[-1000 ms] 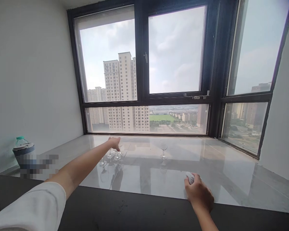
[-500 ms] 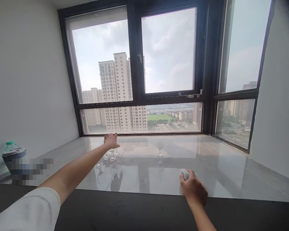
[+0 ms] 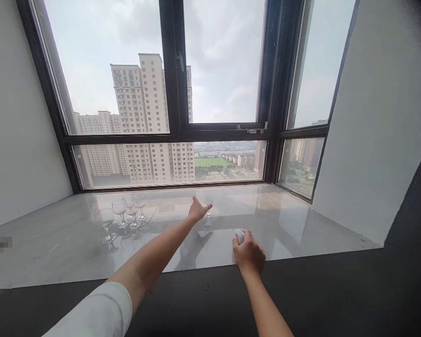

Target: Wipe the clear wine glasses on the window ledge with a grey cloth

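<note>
My left hand (image 3: 198, 210) is stretched far out over the sill, its thumb and fingers spread apart. Right beside it stands a single clear stemmed glass (image 3: 208, 198), upright; whether the fingers touch it I cannot tell. My right hand (image 3: 250, 252) is closed around a crumpled white cloth (image 3: 239, 235), close to the sill's front edge. To the left, several more stemmed glasses (image 3: 119, 208) stand upright in a cluster, with one glass (image 3: 105, 219) nearest to me.
The glossy tiled sill (image 3: 70, 252) runs under a dark-framed window (image 3: 175, 137). A pale wall (image 3: 358, 140) bounds it on the right, another wall (image 3: 17, 140) on the left. The sill drops off at its front edge to a dark face (image 3: 203, 299).
My left hand has swung right, from above the clustered glasses to the lone glass. The view has turned a little to the right. My right hand still grips the cloth.
</note>
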`<state>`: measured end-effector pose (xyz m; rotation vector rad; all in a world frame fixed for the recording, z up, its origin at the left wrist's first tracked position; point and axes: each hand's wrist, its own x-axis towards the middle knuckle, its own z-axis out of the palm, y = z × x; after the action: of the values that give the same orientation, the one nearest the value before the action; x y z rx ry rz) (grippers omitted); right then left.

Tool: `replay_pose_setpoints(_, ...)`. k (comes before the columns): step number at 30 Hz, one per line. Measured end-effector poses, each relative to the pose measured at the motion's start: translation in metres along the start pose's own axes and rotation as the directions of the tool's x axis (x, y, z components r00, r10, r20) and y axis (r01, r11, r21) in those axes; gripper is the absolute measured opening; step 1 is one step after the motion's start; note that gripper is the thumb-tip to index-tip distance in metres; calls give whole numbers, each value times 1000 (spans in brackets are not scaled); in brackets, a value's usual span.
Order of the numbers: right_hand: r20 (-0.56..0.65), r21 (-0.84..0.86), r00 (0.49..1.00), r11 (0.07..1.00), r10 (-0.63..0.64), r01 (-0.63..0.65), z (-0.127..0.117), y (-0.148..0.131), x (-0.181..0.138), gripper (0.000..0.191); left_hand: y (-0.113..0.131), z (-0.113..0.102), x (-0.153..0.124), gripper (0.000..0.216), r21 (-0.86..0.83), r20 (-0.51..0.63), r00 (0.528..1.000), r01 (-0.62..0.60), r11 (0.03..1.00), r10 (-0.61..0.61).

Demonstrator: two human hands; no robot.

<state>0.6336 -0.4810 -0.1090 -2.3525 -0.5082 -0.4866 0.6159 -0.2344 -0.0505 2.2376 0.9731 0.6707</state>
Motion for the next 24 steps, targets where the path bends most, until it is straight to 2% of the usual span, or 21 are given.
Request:
replay_pose_setpoints(2,-12,16,1000,1000,-11,11,0,1,0,27,4,27,-4,101,26,38,999,35,999,-36)
replay_pose_setpoints(5,-20,28,1000,999,-16,17,0,1,1,25,7,49,-7,73,162,32,996,73,984,-79)
replay_pose_setpoints(9,-16,43,1000,999,-19,19,0,1,0,25,8,55,-3,51,304,-45,993,116,946,-107)
replay_pose_setpoints(12,-24,41,1000,999,-19,20,1,2,0,24,8,52,-1,30,345,-5,994,102,933,-106)
replay_pose_setpoints(14,-27,37,1000,999,-16,17,1,1,0,24,6,48,-4,24,357,11,996,75,931,-84)
replay_pose_setpoints(17,-13,38,1000,999,-13,14,0,1,0,24,-8,31,-18,20,374,25,999,32,927,-45)
replay_pose_setpoints(19,7,30,1000,1000,-9,9,-2,0,-1,25,-29,9,-33,20,390,31,999,12,921,-27)
replay_pose_setpoints(22,45,-5,998,999,39,-38,-7,0,-3,30,-75,-40,-62,18,412,2,999,37,910,-42)
replay_pose_setpoints(24,87,-24,995,999,50,-48,-11,-1,-5,33,-110,-78,-86,17,422,-59,995,94,902,-76)
